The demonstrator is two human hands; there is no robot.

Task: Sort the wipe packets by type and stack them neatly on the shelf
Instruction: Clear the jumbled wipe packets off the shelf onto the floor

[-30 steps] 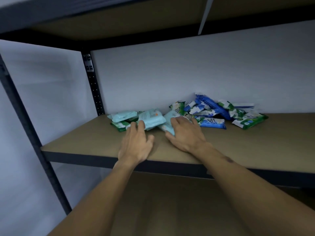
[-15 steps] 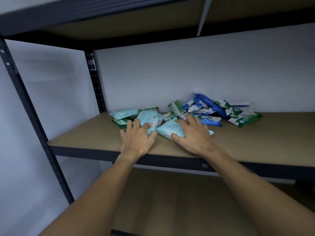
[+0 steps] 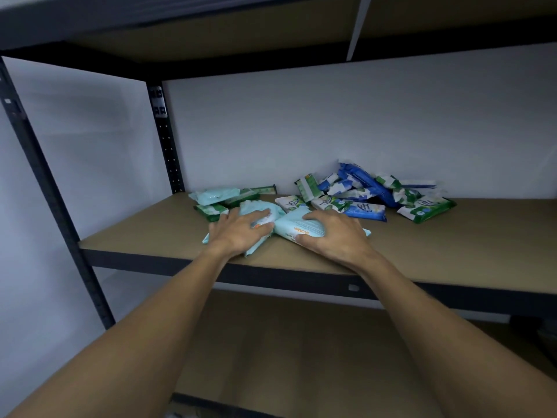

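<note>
On the brown shelf board my left hand lies over a light teal wipe packet, thumb and fingers round its bulge. Beside it my right hand grips a second light teal packet with orange lettering, fingers over its far edge and thumb at the near edge. The two packets touch in the middle. Behind the left hand another teal packet rests on green packets. At the back right is a jumbled pile of blue packets and green-and-white packets.
Black steel posts stand at the rear left and front left. The shelf's dark front rail runs under my wrists. An upper shelf hangs close overhead, and a lower board lies below. A white wall backs the shelf.
Both hands have drawn the two teal packets away from the pile toward the shelf's front edge. The view has shifted a little with my head.
</note>
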